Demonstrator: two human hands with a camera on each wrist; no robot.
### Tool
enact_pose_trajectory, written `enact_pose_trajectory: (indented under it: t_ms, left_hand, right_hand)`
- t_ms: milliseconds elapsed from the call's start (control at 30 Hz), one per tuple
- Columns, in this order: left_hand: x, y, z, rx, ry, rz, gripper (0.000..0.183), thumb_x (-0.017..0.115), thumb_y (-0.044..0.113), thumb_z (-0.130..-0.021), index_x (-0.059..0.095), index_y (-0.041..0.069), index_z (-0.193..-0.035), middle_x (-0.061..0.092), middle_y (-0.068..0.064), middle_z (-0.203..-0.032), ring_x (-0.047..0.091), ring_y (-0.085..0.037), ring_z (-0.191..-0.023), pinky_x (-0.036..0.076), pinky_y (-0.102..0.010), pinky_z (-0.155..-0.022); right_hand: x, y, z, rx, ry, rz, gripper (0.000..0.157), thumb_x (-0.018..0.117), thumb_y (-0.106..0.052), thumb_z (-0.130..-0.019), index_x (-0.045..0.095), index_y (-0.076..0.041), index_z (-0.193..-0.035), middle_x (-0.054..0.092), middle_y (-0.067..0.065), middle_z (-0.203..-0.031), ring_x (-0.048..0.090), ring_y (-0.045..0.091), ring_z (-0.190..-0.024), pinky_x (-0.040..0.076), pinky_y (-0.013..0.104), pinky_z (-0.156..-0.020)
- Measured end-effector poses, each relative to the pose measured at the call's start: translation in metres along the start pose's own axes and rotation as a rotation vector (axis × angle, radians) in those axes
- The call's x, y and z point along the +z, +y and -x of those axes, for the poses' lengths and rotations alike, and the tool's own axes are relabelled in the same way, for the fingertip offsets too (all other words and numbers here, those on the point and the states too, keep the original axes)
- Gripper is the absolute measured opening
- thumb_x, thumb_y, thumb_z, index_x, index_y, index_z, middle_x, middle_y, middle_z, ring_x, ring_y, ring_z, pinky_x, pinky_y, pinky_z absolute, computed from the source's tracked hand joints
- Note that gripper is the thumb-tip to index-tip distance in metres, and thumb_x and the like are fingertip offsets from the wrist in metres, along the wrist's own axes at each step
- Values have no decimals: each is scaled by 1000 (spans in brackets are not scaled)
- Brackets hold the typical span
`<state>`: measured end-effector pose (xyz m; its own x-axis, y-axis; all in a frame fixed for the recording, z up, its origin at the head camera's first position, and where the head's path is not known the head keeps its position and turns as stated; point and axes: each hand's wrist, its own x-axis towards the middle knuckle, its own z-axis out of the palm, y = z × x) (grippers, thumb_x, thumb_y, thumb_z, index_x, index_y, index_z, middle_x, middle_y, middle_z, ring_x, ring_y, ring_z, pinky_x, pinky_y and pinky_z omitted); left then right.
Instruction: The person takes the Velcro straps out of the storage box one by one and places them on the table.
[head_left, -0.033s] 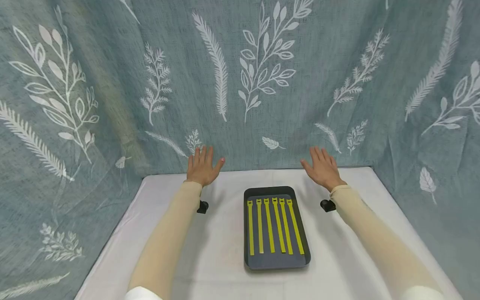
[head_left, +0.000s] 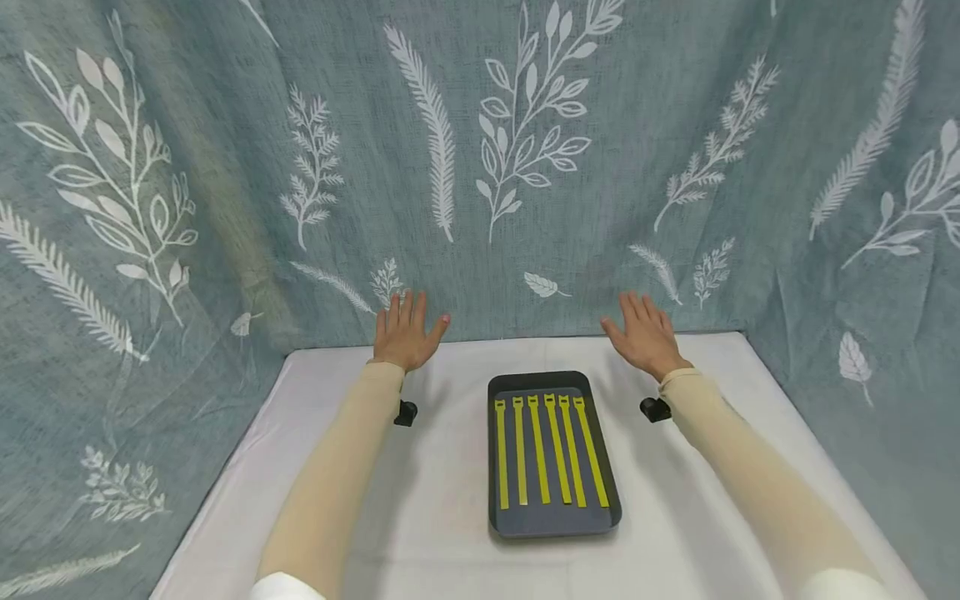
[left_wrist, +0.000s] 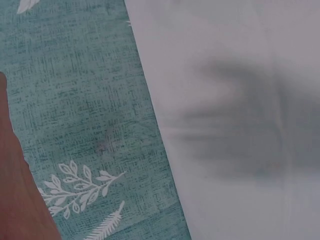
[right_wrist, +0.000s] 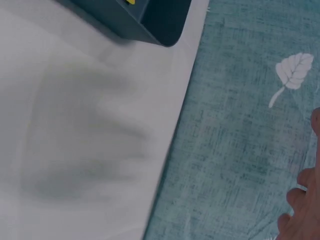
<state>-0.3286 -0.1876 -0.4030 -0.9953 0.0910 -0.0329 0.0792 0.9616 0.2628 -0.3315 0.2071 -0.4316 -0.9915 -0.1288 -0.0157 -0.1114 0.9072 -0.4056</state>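
Observation:
My left hand is held out over the far left part of the table, its fingers straight, thumb apart and nothing in it. On the other side my right hand is spread in the same way and is bare too. Shadows of both hands fall on the cloth below them. Between the forearms, closer to me, sits a dark grey rectangular tray. Several flat yellow cable straps with slotted heads lie side by side in it, heads at the far end. Neither hand touches the tray or the straps.
A white cloth covers the table. Blue-green fabric with white leaf prints hangs behind its far edge and along both sides. Each wrist carries a small black camera, such as the left camera and right camera.

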Motion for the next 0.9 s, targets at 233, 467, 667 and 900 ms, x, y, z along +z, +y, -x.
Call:
enact_pose_trajectory:
  t_ms: [233, 467, 667, 900]
  left_hand:
    - [-3, 1, 4, 12, 24, -3, 81, 19, 62, -104, 0, 10, -163, -4, -18, -171, -11, -37, -158, -5, -57, -125]
    - [-10, 1, 7, 25, -23, 16, 72, 28, 51, -107, 22, 3, -160, 27, -22, -164, 27, -42, -151, 16, -60, -123]
    - [-5, -1, 11, -7, -292, 302, 41, 41, 29, -108, 64, -2, -124, 68, -21, -118, 68, -34, -104, 56, -44, -85]
    - [47, 1, 40, -6, -436, 622, 41, 44, 30, -107, 62, -7, -108, 70, -12, -87, 70, -22, -75, 57, -36, -61]
  right_hand:
    - [2, -11, 3, -5, 6, -31, 77, 28, -53, -107, 7, -3, -162, 2, 22, -169, -5, 43, -157, 0, 63, -123]
    - [2, -17, 8, -8, 17, -157, 72, 34, -47, -108, 16, -1, -161, 13, 26, -166, 8, 48, -154, 9, 66, -121]
    - [0, -24, 3, 32, -135, -478, 69, 34, -44, -108, 27, 6, -156, 35, 30, -157, 37, 45, -145, 38, 55, -114]
    - [6, -39, 4, 75, -292, -845, 57, 39, -36, -109, 42, 7, -147, 57, 30, -139, 68, 32, -115, 56, 37, -96]
